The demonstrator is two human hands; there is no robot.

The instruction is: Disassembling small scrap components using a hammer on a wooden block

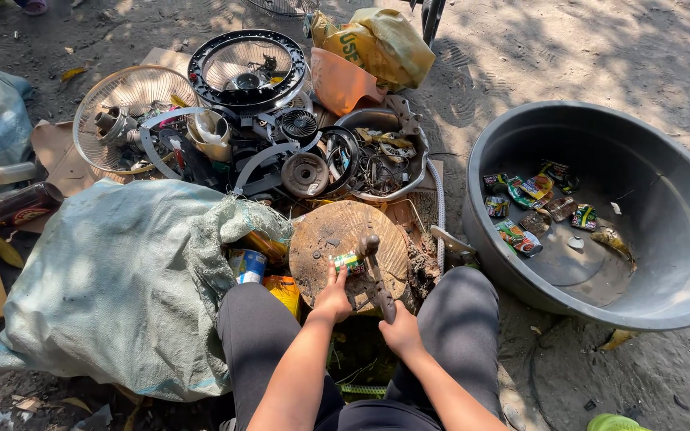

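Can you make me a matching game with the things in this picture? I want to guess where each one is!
Things:
1. small can
2. hammer
3. crushed cans
4. woven sack

Places:
A. inside the grey tub
B. lying beside the person's left leg
C. held on the wooden block by the left hand
D. gripped by the right hand

Pairs: 1-C, 2-D, 3-A, 4-B
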